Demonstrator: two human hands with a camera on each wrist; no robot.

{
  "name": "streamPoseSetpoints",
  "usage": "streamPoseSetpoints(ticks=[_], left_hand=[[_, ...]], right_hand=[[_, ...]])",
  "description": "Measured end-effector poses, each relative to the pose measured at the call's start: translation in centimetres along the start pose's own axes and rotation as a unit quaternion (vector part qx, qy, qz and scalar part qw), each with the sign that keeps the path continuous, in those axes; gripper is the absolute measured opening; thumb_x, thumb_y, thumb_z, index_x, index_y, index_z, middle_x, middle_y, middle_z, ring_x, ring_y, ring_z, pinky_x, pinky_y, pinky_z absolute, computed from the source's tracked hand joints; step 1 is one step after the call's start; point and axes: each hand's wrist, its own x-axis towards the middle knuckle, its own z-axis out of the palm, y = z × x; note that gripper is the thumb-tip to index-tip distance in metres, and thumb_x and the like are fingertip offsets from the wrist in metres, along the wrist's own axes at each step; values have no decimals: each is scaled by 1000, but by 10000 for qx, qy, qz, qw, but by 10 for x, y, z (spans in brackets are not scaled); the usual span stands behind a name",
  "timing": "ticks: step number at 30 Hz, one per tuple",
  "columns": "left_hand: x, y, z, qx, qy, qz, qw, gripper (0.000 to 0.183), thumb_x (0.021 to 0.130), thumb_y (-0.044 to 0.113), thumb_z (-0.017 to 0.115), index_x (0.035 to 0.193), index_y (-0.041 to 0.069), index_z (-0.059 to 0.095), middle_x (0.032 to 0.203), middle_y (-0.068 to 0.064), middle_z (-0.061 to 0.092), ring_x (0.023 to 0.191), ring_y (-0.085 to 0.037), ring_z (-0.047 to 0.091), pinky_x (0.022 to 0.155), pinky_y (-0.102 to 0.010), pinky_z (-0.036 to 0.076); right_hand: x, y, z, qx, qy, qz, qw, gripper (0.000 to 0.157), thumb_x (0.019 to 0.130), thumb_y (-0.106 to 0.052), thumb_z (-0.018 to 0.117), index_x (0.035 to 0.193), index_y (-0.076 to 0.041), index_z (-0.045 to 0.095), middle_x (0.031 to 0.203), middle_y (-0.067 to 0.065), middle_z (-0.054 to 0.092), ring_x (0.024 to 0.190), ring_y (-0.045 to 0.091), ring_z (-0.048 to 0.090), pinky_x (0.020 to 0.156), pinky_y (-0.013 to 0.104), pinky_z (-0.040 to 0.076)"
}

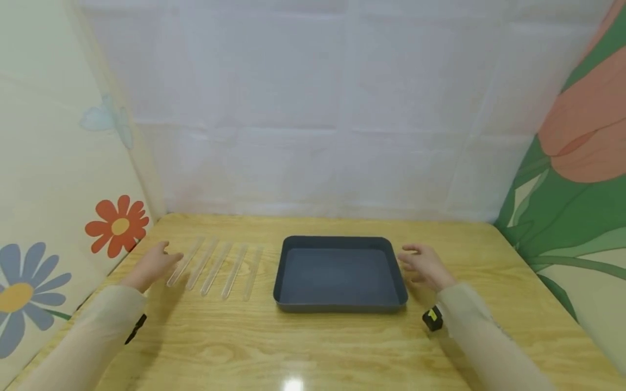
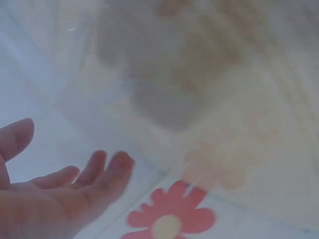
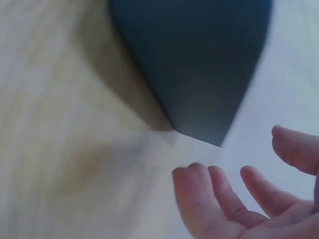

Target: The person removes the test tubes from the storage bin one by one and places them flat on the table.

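My left hand (image 1: 155, 264) hovers over the left side of the table, beside the leftmost of several clear plastic tubes (image 1: 213, 269) laid in a slanted row. Its fingers are relaxed and apart, holding nothing, as the left wrist view also shows the hand (image 2: 75, 199). A dark grey rectangular tray (image 1: 340, 277) stands right of the tubes, with a bare floor. Just off the tray's right wall is my right hand (image 1: 425, 263), fingers loosely bent around nothing. In the right wrist view those fingers (image 3: 197, 199) are near the tray's corner (image 3: 199, 114).
The wood-grain table (image 1: 235, 347) runs back to a white sheet (image 1: 313, 119). Flower-printed panels border it at left (image 1: 44, 163) and right (image 1: 582, 179). Black straps or devices sit at both wrists, including a small black box (image 1: 432, 318) at the right one.
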Motion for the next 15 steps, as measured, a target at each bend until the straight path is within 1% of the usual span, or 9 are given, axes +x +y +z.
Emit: streamPoseSetpoints(ticks=[1, 3, 5, 7, 11, 13, 15], left_hand=[[-1, 6, 0, 22, 131, 16, 9999, 79, 108, 29, 36, 146, -24, -7, 149, -51, 6, 137, -66, 15, 111, -73, 24], [-1, 23, -1, 54, 379, 77, 9992, 81, 107, 33, 35, 148, -22, -9, 151, -49, 1, 139, -65, 9, 112, -74, 19], [-1, 44, 1, 62, 629, 208, 9978, 82, 107, 35, 35, 150, -19, -8, 154, -46, -2, 141, -64, 6, 114, -74, 16], [0, 66, 5, 47, 800, 389, 9960, 81, 107, 35, 36, 151, -17, -8, 156, -44, -3, 143, -62, 4, 115, -72, 14], [5, 105, 22, 32, 977, 720, 9926, 79, 108, 31, 38, 152, -16, -7, 158, -41, -4, 146, -58, 0, 119, -68, 8], [8, 122, 32, 83, 999, 767, 9920, 79, 109, 33, 38, 153, -14, -8, 159, -38, -6, 148, -55, -2, 120, -68, 6], [10, 136, 40, 84, 946, 765, 9925, 80, 109, 35, 37, 154, -11, -10, 161, -35, -7, 149, -53, -3, 120, -68, 5]], right_hand=[[0, -3, -2, -132, 10, -38, 9999, 57, 105, -19, 46, 152, 8, 29, 150, 36, 38, 130, 51, 49, 95, 53, 54], [1, -9, -6, -336, 66, -159, 9993, 59, 106, -23, 45, 153, 6, 27, 152, 35, 35, 132, 53, 45, 97, 56, 51], [2, -16, -11, -499, 166, -325, 9981, 61, 107, -27, 44, 155, 5, 24, 152, 36, 33, 132, 53, 42, 99, 58, 49], [3, -25, -15, -774, 276, -523, 9952, 64, 107, -30, 43, 155, 6, 22, 152, 38, 31, 134, 54, 40, 103, 61, 45], [4, -42, -20, -1351, 517, -815, 9861, 68, 108, -37, 38, 157, 6, 17, 154, 39, 27, 139, 54, 33, 113, 65, 34], [4, -50, -21, -1599, 638, -962, 9804, 70, 108, -40, 36, 157, 5, 15, 156, 38, 24, 141, 54, 30, 116, 65, 29], [4, -57, -21, -1704, 711, -1067, 9770, 72, 108, -43, 34, 158, 4, 14, 158, 36, 21, 144, 53, 25, 118, 64, 24]])
